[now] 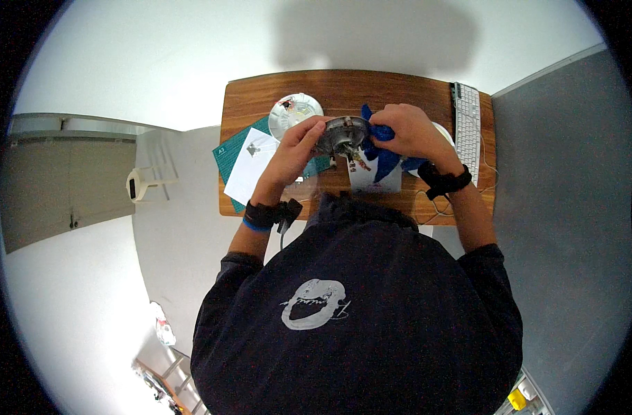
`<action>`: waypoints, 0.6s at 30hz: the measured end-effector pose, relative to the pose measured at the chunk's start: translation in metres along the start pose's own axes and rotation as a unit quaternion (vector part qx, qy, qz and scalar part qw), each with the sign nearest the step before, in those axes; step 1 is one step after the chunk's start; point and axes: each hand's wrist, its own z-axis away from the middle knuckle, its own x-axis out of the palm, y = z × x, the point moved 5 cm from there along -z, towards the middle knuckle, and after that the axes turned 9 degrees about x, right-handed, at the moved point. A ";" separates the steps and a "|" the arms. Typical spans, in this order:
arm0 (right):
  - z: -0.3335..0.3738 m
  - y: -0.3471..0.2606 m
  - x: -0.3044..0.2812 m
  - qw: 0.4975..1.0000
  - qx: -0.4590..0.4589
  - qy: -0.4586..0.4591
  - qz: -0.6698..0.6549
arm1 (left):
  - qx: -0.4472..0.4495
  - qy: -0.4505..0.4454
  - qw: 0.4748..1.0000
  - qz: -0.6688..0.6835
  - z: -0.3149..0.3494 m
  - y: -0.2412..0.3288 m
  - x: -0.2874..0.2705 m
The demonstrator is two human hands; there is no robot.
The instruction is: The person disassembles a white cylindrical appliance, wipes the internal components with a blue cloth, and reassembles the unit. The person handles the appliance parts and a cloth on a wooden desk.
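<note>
though roundish, metal housing (344,133), long axis crosswise, fittings (350,147) wearer-side

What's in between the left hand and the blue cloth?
A round metal thing: in the head view it sits between the left hand and the blue cloth.

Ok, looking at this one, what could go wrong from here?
The round metal part is held up over the wooden table in the left hand, so it might drop if that grip slips. The blue cloth in the right hand hangs loose and could perhaps catch on the small pieces at the part's lower side.
</note>
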 end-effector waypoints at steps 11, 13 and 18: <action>-0.004 0.016 -0.004 0.986 0.033 0.039 -0.160 | -0.039 0.022 0.999 -0.029 -0.001 -0.009 -0.005; -0.002 0.031 -0.011 0.973 0.072 0.060 -0.211 | -0.035 0.092 0.989 0.108 0.000 0.006 0.003; 0.020 0.083 -0.020 0.930 0.191 0.223 -0.222 | -0.015 0.126 0.959 0.254 -0.006 0.002 -0.014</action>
